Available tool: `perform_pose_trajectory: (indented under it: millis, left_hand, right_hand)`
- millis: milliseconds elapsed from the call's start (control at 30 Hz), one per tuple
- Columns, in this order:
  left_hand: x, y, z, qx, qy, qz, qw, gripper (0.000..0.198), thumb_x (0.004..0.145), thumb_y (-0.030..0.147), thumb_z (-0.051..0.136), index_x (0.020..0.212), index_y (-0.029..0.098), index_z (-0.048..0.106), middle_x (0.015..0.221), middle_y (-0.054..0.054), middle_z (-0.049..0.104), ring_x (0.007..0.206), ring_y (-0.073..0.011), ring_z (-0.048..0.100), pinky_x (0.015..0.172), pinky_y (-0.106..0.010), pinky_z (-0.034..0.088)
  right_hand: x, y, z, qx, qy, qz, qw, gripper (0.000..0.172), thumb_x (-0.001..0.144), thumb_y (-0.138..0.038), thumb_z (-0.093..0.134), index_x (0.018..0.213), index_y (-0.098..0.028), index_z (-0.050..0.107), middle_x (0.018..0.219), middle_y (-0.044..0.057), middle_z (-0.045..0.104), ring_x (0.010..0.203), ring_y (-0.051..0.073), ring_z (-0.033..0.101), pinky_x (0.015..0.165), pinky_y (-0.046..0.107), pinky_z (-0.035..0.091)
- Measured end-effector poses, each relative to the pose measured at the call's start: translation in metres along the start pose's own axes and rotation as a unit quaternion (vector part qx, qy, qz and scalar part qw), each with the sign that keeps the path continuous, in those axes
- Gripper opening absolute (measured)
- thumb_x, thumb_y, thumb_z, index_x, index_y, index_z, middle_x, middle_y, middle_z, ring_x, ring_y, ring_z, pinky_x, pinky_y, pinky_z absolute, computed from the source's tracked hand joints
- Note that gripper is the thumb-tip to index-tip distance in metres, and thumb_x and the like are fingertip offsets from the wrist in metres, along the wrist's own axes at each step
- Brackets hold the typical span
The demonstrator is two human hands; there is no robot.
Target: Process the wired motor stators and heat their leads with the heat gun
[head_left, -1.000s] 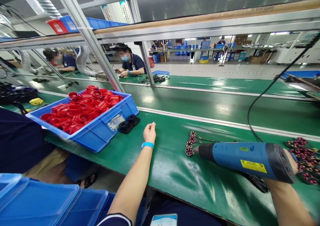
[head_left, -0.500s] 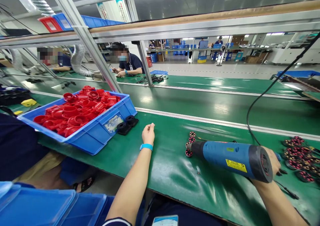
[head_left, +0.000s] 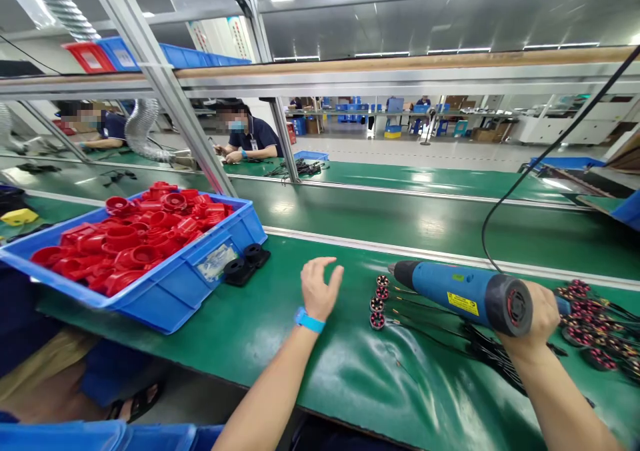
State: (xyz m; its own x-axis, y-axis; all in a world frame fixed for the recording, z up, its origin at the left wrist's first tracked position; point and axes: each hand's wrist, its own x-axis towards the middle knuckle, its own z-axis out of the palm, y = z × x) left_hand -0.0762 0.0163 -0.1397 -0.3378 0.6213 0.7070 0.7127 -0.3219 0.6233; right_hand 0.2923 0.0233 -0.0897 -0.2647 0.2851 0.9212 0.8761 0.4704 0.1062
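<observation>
Head view: shows right hand [head_left: 541,312] wrapped round the handle [head_left: 563,304] of a blue heat gun [head_left: 450,290], partly hidden behind the tool's rear end. Shows left hand [head_left: 321,290] with thumb and forefinger spread, holding nothing visible, between the black parts [head_left: 247,264] and the row of four round coils [head_left: 377,320]. Places the heat gun over the right part of the worktop [head_left: 280,344], between that row and the heap of coils [head_left: 593,331]. Cannot tell the clearance beneath.

Judged advisable to hold the nozzle [head_left: 392,270] steady, to avoid knocking the row out of line, and to keep bare skin and loose wires [head_left: 493,354] clear of the outlet. Cannot tell whether running.

Points leftward and slightly away from the wearer, nozzle just beside the farthest coil. Runs lengthwise roughly across the worktop, with rear end rightward and nearer the wearer. Appears close to level; exact tilt not determinable.
</observation>
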Motion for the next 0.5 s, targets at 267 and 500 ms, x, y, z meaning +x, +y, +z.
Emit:
perform_pose_trajectory:
  millis: [267, 500]
  left_hand:
    - [-0.003, 0.126, 0.052, -0.042, -0.167, 0.417, 0.892, 0.069, 0.096, 0.062, 0.042, 0.145, 0.013, 0.038, 0.137, -0.011, 0.055, 0.134, -0.0229, 0.043, 0.117, -0.04, 0.022]
    - [0.02, 0.114, 0.071, -0.129, -0.14, 0.465, 0.865, 0.034, 0.101, 0.026, 0.04, 0.134, 0.021, 0.05, 0.127, -0.007, 0.063, 0.129, -0.0189, 0.05, 0.113, -0.037, 0.028]
  right_hand:
    - [0.016, -0.025, 0.005, -0.034, 0.06, -0.098, 0.993, 0.034, 0.091, -0.009, 0.055, 0.122, -0.015, 0.063, 0.085, 0.006, 0.068, 0.07, 0.018, 0.061, 0.077, 0.033, 0.044]
    - [0.026, -0.009, -0.005, 0.019, -0.159, -0.118, 0.98, 0.042, 0.093, -0.014, 0.047, 0.134, -0.018, 0.055, 0.104, 0.009, 0.068, 0.091, 0.02, 0.06, 0.085, 0.034, 0.039]
